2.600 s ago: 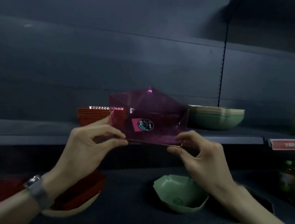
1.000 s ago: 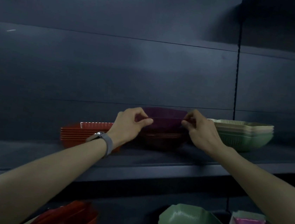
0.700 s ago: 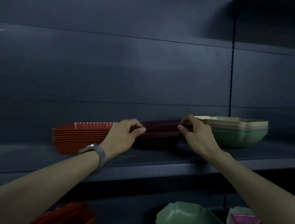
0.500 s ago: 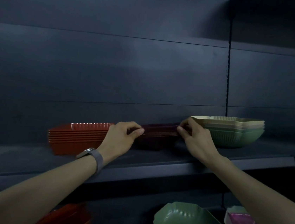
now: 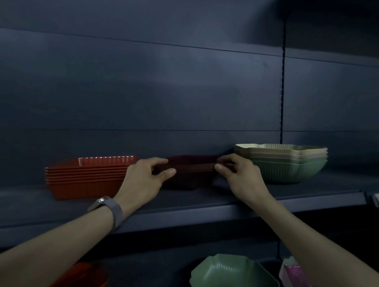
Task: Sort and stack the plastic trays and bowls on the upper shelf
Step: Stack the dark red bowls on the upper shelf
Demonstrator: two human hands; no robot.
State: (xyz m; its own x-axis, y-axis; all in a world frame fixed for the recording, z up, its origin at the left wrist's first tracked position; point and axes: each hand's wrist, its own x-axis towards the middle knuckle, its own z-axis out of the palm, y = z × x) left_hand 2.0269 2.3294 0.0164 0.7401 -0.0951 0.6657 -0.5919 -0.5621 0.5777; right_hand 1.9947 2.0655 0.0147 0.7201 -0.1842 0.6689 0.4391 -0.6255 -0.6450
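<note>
Both grips engaged: left hand (image 5: 143, 180) and right hand (image 5: 241, 180) pinch opposite rim ends of the purple tray stack (image 5: 190, 169), seated on the upper shelf (image 5: 223, 208). The red trays (image 5: 88, 176) sit beyond the left grip, the green bowls (image 5: 287, 164) beyond the right.

Up on the upper shelf (image 5: 11, 208), three piles sit in a row against the back wall. The left tray stack (image 5: 85, 176) is furthest left, the middle tray stack (image 5: 191, 170) is just beside it, and the bowl stack (image 5: 285, 163) stands to the right. The left hand (image 5: 143, 180) grips the middle tray stack's left end, in front of the left tray stack's right end. The right hand (image 5: 238, 179) pinches its right end, just before the bowl stack. Down on the lower shelf (image 5: 156, 279), a loose bowl (image 5: 233, 285) lies right of centre, with a loose tray (image 5: 83, 280) well to its left.
</note>
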